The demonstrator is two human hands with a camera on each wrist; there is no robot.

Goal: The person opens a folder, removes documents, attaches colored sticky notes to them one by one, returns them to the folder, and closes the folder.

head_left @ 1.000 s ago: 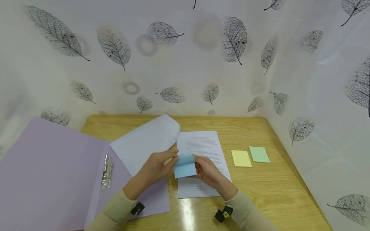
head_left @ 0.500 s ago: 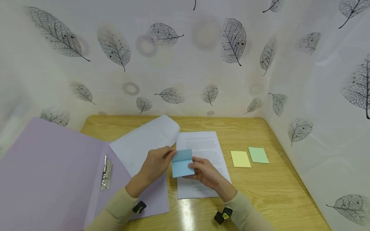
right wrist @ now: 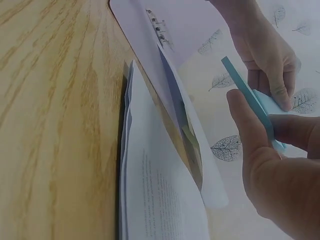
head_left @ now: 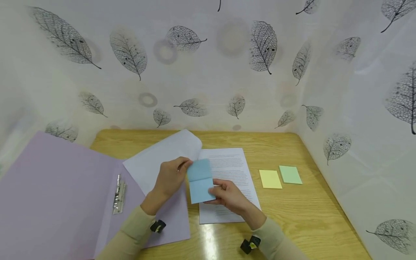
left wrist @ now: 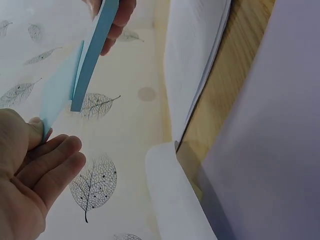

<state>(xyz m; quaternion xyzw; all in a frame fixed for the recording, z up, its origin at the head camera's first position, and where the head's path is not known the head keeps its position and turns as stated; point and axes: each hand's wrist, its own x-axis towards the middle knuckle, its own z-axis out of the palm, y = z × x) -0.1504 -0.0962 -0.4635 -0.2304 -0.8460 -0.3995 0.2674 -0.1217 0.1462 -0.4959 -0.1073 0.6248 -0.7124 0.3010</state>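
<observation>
My right hand (head_left: 230,198) grips a blue sticky note pad (head_left: 201,191) by its right side, thumb on its face, above the printed sheets. Between thumb and finger, my left hand (head_left: 169,177) pinches the far left corner of the pad's top sheet (head_left: 199,169). That sheet is folded up away from the pad and extends beyond it. In the left wrist view the sheet (left wrist: 61,90) stands at an angle against the thick pad (left wrist: 94,62); whether it still sticks there I cannot tell. The right wrist view shows the pad (right wrist: 246,92) edge-on between thumb and fingers.
Printed sheets (head_left: 227,159) lie under the hands. To the left is an open purple folder (head_left: 65,195) with a metal clip (head_left: 119,196) and a turned-over white page (head_left: 162,155). Yellow (head_left: 271,179) and green (head_left: 290,174) sticky note pads lie right. Leaf-patterned sheeting (head_left: 208,79) surrounds the table.
My left hand has moved up and left, peeling the blue sheet from curled over the pad to nearly flat beyond it. My right thumb has come onto the pad's face.
</observation>
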